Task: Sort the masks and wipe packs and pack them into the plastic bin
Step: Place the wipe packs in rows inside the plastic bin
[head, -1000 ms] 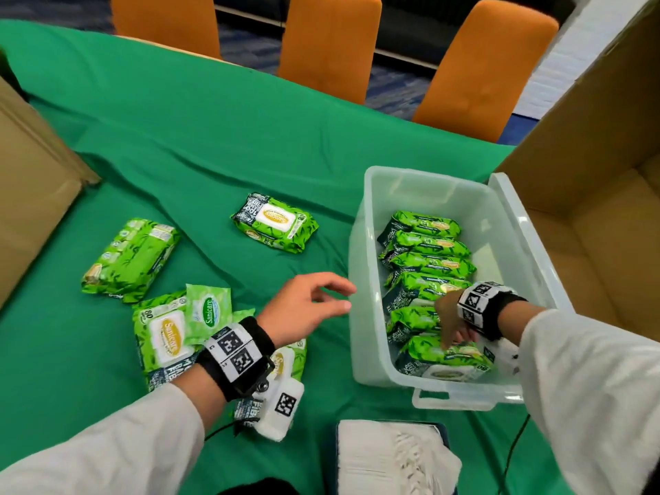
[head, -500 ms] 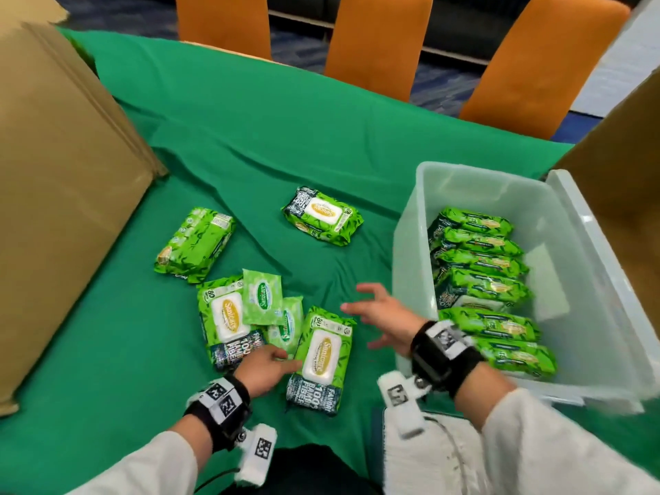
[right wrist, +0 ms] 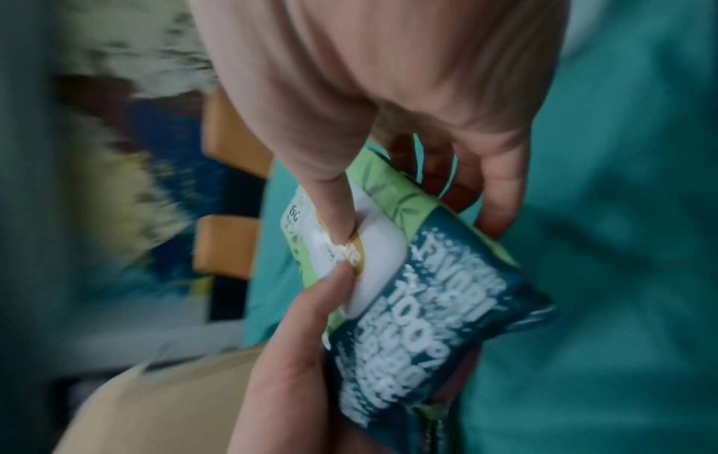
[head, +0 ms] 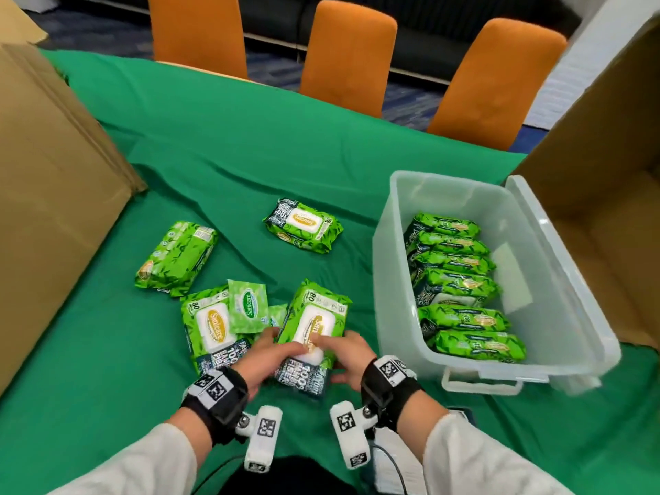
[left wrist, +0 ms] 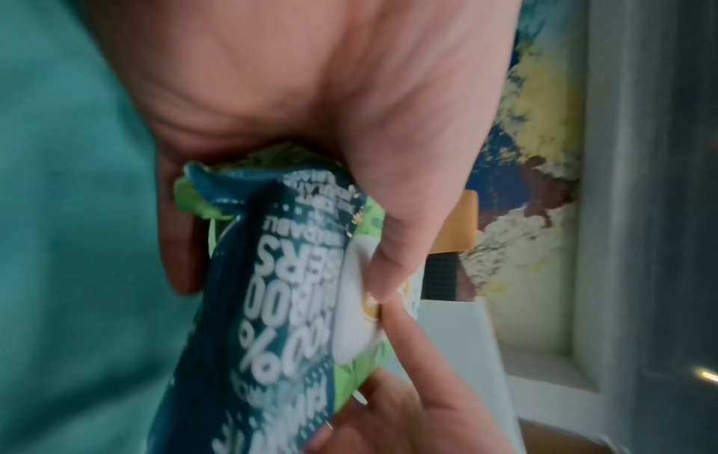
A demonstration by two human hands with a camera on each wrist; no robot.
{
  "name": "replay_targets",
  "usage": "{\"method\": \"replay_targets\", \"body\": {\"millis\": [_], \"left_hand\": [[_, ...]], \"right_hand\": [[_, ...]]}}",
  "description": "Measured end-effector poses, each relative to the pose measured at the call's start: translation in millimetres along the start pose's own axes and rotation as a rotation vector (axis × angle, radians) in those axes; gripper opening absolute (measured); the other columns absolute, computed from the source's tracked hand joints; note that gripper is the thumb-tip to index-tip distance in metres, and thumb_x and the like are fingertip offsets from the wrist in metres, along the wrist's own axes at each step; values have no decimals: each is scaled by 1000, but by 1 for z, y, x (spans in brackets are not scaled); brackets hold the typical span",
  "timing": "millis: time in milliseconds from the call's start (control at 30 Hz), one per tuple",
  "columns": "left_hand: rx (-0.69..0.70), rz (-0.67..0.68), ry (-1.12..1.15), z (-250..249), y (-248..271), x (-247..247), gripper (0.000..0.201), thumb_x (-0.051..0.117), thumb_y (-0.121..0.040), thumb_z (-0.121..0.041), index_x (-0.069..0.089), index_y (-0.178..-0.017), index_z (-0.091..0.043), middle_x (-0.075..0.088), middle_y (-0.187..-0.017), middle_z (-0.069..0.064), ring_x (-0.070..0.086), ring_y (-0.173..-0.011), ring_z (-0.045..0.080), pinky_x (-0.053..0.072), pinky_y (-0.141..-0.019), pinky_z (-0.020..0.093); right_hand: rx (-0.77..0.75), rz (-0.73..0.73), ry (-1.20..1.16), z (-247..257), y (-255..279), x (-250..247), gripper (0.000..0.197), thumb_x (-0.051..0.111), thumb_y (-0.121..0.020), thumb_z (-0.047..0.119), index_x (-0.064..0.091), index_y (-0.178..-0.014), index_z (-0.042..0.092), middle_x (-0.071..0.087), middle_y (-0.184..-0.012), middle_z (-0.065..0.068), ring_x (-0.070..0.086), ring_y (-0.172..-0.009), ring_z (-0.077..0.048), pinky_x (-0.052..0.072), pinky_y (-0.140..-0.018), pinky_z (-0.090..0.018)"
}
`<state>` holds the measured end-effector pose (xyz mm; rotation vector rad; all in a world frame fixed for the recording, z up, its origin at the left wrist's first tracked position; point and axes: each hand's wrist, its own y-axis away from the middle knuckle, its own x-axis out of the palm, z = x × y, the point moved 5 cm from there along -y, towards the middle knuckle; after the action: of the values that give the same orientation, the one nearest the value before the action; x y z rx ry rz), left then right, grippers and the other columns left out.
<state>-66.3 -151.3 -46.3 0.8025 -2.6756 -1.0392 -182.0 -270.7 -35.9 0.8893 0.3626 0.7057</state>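
Both hands grip one green wipe pack (head: 314,326) by its near dark-blue end, a little above the green cloth. My left hand (head: 271,355) holds its left side, thumb on the white lid. My right hand (head: 343,353) holds its right side, thumb also on the lid. The wrist views show the same wipe pack (left wrist: 295,307) (right wrist: 408,276) pinched between thumb and fingers of each hand. The clear plastic bin (head: 557,280) to the right holds several wipe packs (head: 460,287) standing in a row. A white stack, possibly the masks (head: 396,466), lies under my right forearm, mostly hidden.
On the cloth lie another large pack (head: 209,326), small green sachets (head: 248,307), a pack at the left (head: 176,259) and one farther back (head: 303,225). Cardboard boxes stand at the left (head: 46,194) and right (head: 607,194). Orange chairs (head: 348,55) line the far edge.
My right hand left the bin and came left to the cloth. My left hand pulled back. Both now hold a pack that lay flat half a second ago.
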Motion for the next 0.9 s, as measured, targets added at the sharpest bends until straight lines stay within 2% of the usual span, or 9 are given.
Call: {"method": "replay_targets", "body": {"millis": [100,200,333,400,500,600,733,833,900], "left_hand": [[233,25,36,-56,22,-8,74,91,-69,-30,51,-131,-24,72,-116,-7,71,-99,8,54,-84,27],[473,-34,-137,-114,39,-11,91,93,-57,-46,53,-137,-29,73,-121,-10,70,-108,8,53,-98,36],[764,-173,-410,-196,72,10,86,87,-56,-51,56,-135,-39,71,-115,-17,67,-103,2,53,-94,28],[910,-206,-563,-236,84,35,81,77,-55,-61,59,-132,-41,74,-114,-14,69,-101,8,55,-91,30],[1040,-227,-746,-269,87,79,75,68,-63,-74,59,-129,-39,75,-115,-7,70,-103,19,56,-84,35],[1098,-196,-578,-277,74,105,71,82,-70,-61,58,-131,-34,71,-119,-8,67,-104,14,53,-89,34],[848,-112,-459,-253,22,129,106,85,-66,-57,35,-152,-21,54,-143,4,58,-124,22,49,-105,42],[605,-6,-648,-208,-12,154,121,78,-63,-66,16,-158,-21,43,-154,10,48,-139,29,42,-113,45],[513,61,-743,-181,-19,168,116,78,-76,-51,4,-160,-22,37,-158,15,47,-139,32,40,-114,45]], "right_hand": [[-195,74,-34,41,46,-9,42,79,-87,22,62,-124,13,77,-113,-5,74,-103,-26,60,-89,-51],[-473,43,-15,97,108,-36,65,81,-86,25,44,-139,19,66,-133,-3,70,-109,-13,57,-93,-36],[-1222,-419,759,197,202,-69,110,90,-68,45,27,-157,26,31,-158,-6,28,-149,-17,26,-122,-38],[-1366,-350,1241,230,215,-64,104,85,-66,56,36,-154,30,37,-159,-2,31,-149,-17,26,-122,-47],[-1100,-246,1724,257,208,-76,95,73,-71,72,37,-151,34,65,-132,2,62,-119,-22,47,-97,-41],[-745,-306,1913,275,190,-124,74,80,-75,60,52,-136,30,69,-104,-2,58,-86,-23,44,-71,-34],[-460,-176,1753,272,136,-200,62,85,-73,56,62,-123,27,68,-111,3,62,-96,-19,51,-88,-39],[-303,-211,1658,246,74,-247,85,87,-69,56,54,-142,26,61,-140,-2,60,-120,-24,46,-106,-39],[-246,-241,1652,226,35,-266,97,88,-71,51,43,-153,22,50,-153,-4,52,-134,-25,41,-112,-35]]}}
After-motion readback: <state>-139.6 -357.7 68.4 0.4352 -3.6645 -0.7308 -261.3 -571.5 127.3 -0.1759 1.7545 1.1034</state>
